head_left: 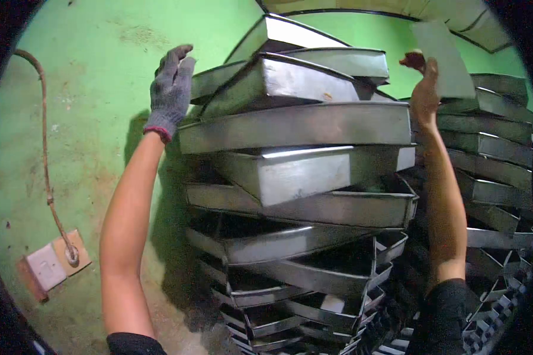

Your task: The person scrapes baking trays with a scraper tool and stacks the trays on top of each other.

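A tall stack of rectangular metal pans (302, 127) stands in front of me, its pans laid crosswise at differing angles. My left hand (173, 89), in a grey knitted glove with a pink cuff, is raised beside the upper left of the stack. Its fingers point upward, and nothing shows in them. On the other side, my bare right hand (425, 92) is raised level with the top pans. Its fingers are bent around the near edge of a pale, flat, rectangular sheet (447, 59); the material is unclear. Part of the grip is hidden.
More stacked metal pans (497, 142) rise close behind my right arm. To the left is a green wall (95, 118) with a white switch plate (46, 269) and a cable (45, 142) running up from it. Many pan corners jut out of the stacks.
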